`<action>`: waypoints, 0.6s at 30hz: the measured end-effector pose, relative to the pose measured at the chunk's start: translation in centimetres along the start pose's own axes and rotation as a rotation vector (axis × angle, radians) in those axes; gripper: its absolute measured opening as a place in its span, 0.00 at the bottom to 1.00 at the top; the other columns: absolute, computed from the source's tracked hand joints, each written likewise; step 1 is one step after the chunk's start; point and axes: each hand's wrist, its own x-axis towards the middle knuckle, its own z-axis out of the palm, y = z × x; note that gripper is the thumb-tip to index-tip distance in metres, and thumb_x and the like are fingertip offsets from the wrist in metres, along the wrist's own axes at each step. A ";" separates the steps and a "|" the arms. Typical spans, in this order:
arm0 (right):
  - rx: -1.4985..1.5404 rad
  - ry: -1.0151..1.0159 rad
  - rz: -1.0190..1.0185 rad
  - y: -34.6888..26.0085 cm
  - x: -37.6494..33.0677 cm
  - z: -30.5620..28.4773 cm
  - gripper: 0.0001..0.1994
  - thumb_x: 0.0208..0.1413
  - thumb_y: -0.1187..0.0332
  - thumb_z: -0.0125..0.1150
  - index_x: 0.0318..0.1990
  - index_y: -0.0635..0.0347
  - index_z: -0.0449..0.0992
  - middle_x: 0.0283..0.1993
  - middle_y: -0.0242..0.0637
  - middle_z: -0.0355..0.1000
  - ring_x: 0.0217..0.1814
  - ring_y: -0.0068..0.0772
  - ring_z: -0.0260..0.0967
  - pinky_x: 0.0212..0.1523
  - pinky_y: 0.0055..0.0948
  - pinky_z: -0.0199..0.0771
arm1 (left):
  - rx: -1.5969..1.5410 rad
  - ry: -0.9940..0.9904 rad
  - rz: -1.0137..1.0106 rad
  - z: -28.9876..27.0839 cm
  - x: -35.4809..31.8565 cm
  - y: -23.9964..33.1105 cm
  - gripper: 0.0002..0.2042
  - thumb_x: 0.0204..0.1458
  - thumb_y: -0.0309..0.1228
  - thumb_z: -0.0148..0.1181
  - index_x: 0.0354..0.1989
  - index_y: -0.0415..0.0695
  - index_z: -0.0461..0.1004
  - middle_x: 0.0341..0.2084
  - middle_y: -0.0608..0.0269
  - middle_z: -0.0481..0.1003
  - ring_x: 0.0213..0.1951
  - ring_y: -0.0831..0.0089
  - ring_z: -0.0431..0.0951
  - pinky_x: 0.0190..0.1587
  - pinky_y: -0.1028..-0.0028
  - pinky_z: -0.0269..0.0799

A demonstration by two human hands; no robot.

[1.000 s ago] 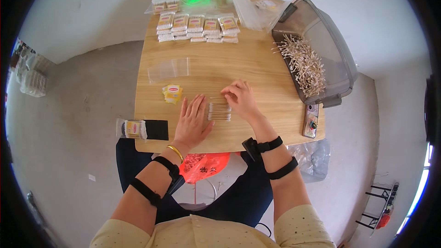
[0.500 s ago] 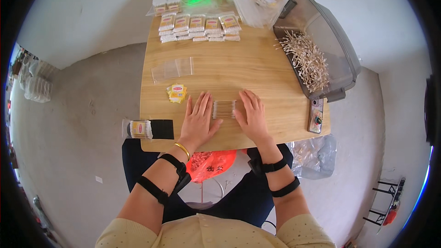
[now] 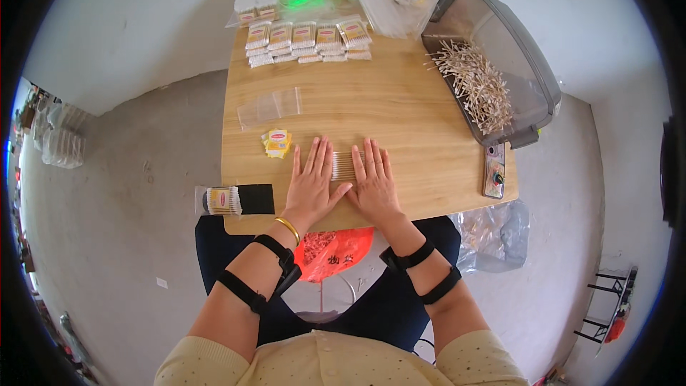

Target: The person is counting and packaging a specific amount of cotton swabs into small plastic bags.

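A flat row of cotton swabs [image 3: 344, 166] lies side by side on the wooden table, between my two hands. My left hand [image 3: 310, 182] rests flat at the row's left end, fingers stretched out and thumb angled inward. On the other end lies my right hand [image 3: 374, 182], palm down with fingers straight, covering the swabs' right tips. Both thumbs come close together just below the row. Left of my left hand sits a small stack of yellow cards [image 3: 276, 144]. Beyond it lie clear plastic bags [image 3: 270, 107].
A grey bin [image 3: 525, 64] tipped on its side at the right holds loose swabs [image 3: 475, 86]. A phone [image 3: 494, 171] lies near it. Packed swab bags [image 3: 304, 34] stand in rows at the back. One swab pack [image 3: 224, 201] lies on a black pad [image 3: 256, 199] at the left edge.
My right hand has moved left onto the right end of the swab row, and its thumb now nears the left thumb. My left hand stays flat beside the row.
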 end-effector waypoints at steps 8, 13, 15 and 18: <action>0.003 0.012 0.015 0.0 0.0 0.0 0.46 0.58 0.47 0.58 0.77 0.63 0.47 0.80 0.59 0.40 0.84 0.56 0.33 0.80 0.54 0.34 | 0.014 0.002 0.021 -0.5 0.1 0.3 0.41 0.64 0.60 0.39 0.77 0.41 0.46 0.77 0.55 0.48 0.78 0.59 0.42 0.77 0.45 0.28; 0.071 0.019 0.020 -0.2 0.1 -0.5 0.46 0.56 0.50 0.63 0.76 0.62 0.48 0.80 0.57 0.40 0.84 0.56 0.33 0.80 0.53 0.35 | -0.002 0.028 0.010 -0.4 -0.1 0.1 0.41 0.64 0.60 0.41 0.77 0.42 0.46 0.77 0.57 0.49 0.78 0.60 0.44 0.77 0.45 0.28; 0.191 0.046 0.039 -0.2 -0.1 -1.2 0.45 0.55 0.54 0.66 0.76 0.60 0.51 0.79 0.56 0.43 0.83 0.58 0.36 0.80 0.53 0.39 | -0.083 0.041 -0.005 -0.6 -0.1 0.2 0.41 0.63 0.58 0.44 0.77 0.41 0.47 0.76 0.54 0.50 0.77 0.58 0.46 0.77 0.46 0.30; 0.384 0.258 0.062 -0.2 -0.8 -1.2 0.33 0.52 0.63 0.69 0.66 0.54 0.66 0.71 0.51 0.57 0.74 0.59 0.52 0.72 0.51 0.56 | -0.211 0.121 -0.020 -0.7 -0.2 -0.1 0.41 0.62 0.53 0.49 0.76 0.39 0.46 0.74 0.50 0.53 0.76 0.56 0.49 0.77 0.47 0.34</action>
